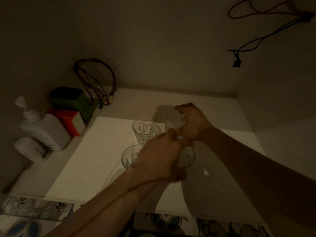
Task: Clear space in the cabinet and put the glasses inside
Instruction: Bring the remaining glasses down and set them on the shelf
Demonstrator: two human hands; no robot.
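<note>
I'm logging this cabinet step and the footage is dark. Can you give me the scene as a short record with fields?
place: cabinet shelf, dimly lit
glasses: four visible, all upright on the shelf
free glass: clear glass, untouched
left hand: over two front glasses, grip unclear
right hand: fingers around back glass
left side: pump bottle, red box, green box, wires

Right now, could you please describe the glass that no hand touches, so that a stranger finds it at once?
Look at the white cabinet shelf, with bottles and boxes crowded in its left corner. Near the middle stands a group of clear glasses. The free glass is the back left one, upright and ribbed, just beyond the left hand; the others are each partly covered by a hand.
</note>
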